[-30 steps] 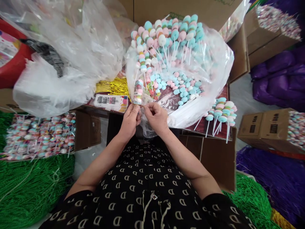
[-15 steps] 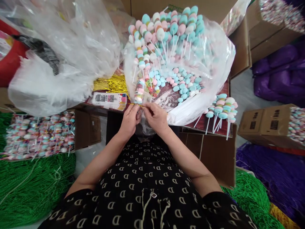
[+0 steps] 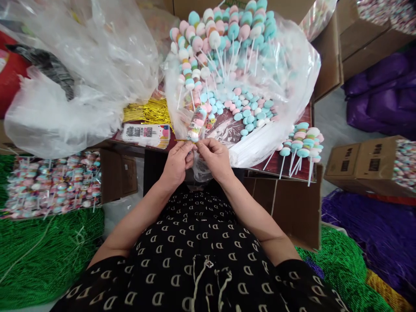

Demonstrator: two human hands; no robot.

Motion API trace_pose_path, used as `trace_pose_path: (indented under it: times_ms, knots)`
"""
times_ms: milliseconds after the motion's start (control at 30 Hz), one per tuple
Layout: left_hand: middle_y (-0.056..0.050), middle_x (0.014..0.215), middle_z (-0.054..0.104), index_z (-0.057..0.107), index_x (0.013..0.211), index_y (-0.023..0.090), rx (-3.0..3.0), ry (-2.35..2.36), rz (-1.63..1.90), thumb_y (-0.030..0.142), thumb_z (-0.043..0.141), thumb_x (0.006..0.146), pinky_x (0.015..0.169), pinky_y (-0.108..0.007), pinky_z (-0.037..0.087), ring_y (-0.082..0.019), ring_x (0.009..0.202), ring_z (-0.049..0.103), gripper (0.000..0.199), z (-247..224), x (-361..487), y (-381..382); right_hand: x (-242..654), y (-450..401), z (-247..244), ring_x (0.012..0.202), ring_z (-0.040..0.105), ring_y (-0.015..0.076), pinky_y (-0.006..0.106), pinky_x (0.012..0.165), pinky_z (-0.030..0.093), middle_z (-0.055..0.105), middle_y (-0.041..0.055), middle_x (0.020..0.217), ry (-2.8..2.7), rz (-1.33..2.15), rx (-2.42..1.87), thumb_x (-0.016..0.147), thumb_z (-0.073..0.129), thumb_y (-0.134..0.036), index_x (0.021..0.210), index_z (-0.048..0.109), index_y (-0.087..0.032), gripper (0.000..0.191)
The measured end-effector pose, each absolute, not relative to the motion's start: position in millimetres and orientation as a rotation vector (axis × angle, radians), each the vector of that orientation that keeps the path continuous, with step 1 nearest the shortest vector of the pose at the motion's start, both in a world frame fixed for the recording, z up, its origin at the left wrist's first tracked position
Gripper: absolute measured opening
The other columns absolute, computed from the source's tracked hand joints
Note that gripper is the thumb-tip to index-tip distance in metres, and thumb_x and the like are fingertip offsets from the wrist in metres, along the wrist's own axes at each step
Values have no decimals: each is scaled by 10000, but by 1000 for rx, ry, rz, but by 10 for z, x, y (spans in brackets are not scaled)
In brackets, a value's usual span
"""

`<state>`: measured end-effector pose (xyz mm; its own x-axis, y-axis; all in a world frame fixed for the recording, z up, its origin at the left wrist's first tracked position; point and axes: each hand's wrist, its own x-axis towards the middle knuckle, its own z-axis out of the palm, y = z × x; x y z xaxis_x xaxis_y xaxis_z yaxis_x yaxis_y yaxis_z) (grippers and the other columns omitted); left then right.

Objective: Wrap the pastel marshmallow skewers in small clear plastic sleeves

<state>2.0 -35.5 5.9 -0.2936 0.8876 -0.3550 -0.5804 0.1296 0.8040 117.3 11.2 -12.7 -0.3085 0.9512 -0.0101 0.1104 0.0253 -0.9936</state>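
Observation:
A candy skewer in a clear printed wrapper (image 3: 197,124) points up and slightly right from between my hands at the table's front edge. My left hand (image 3: 178,162) pinches the lower end of the wrapper, with a gold twist tie (image 3: 180,140) at its fingertips. Close against it on the right, the thumb and fingers of my right hand (image 3: 214,157) are pressed together at the same spot; its fingertips hide what they hold. Gold ties (image 3: 147,111) lie in a pile at the left, behind a stack of printed cards (image 3: 146,133).
A plastic bag (image 3: 292,73) with many candy skewers and loose candies covers the table's back. More skewers (image 3: 302,141) lie at the right edge. Large clear bags (image 3: 107,56) fill the back left. A box of wrapped skewers (image 3: 58,184) stands lower left.
The wrapped skewer has tilted to the right between my hands. The gold tie stays at my fingertips. The whole view has shifted slightly.

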Motion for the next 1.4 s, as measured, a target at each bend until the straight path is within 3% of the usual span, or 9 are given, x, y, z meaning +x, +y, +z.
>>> trace_pose_path:
  times_ms: [200, 433, 667, 833, 1133, 1400]
  knots:
    - [76, 426, 318, 629, 630, 161, 430, 1012, 1289, 296, 689, 834, 367, -160, 202, -33, 341, 243, 252, 70, -75, -428, 1258, 156, -103, 534, 442, 80, 230, 518, 393, 584, -53, 627, -1394, 1748, -1000, 761, 804, -663, 722, 615, -204, 498]
    - [83, 405, 249, 609, 598, 156, 382, 753, 993, 383, 691, 852, 378, -184, 214, -34, 303, 236, 351, 202, -91, -535, 1448, 285, 18, 741, 653, 159, 273, 590, 558, 751, 38, 924, -1661, 1835, -732, 749, 793, -701, 1093, 731, -241, 577]
    - [88, 411, 238, 596, 625, 158, 304, 720, 965, 367, 619, 952, 371, -181, 226, -32, 296, 218, 388, 250, -57, -501, 1511, 403, -84, 669, 614, 132, 285, 622, 561, 732, 12, 804, -1581, 2000, -653, 723, 851, -640, 885, 781, -210, 465]
    - [102, 450, 273, 588, 702, 165, 261, 828, 1083, 409, 632, 995, 370, -163, 245, -25, 308, 232, 384, 293, -19, -430, 1384, 322, -174, 593, 517, 101, 255, 563, 464, 656, -29, 703, -1425, 1754, -859, 768, 828, -616, 825, 759, -216, 410]
    - [107, 471, 318, 583, 760, 173, 295, 956, 1264, 437, 646, 1001, 371, -156, 244, -25, 328, 259, 363, 227, 50, -355, 1333, 213, -164, 744, 633, 164, 311, 742, 513, 722, 14, 792, -1780, 965, -996, 978, 664, -433, 829, 726, -224, 263]
    - [92, 543, 319, 553, 726, 194, 566, 1160, 1476, 437, 781, 899, 393, -175, 214, -36, 414, 297, 375, -50, 46, -328, 1289, 223, -179, 749, 631, 161, 306, 741, 508, 703, 10, 785, -1782, 904, -904, 1003, 624, -461, 837, 708, -225, 301]
